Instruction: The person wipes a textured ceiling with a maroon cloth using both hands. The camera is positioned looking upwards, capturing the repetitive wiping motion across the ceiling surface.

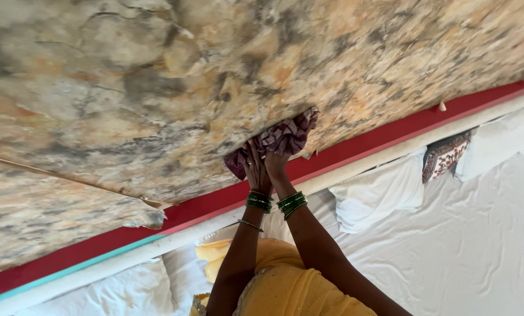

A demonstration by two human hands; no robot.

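Note:
Both my hands press a maroon checked cloth against a marble-patterned wall panel of grey, tan and orange. My left hand grips the lower left part of the bunched cloth, fingers spread over it. Beside it and touching it, my right hand holds the same cloth from below. Green bangles circle both wrists, and a thin bracelet sits lower on the left forearm. A yellow garment covers my body at the bottom of the view.
Below the panel run a red band and a white ledge with a teal strip. White pillows, a red patterned cushion and a white bedsheet lie along it. The panel's facing peels at the left.

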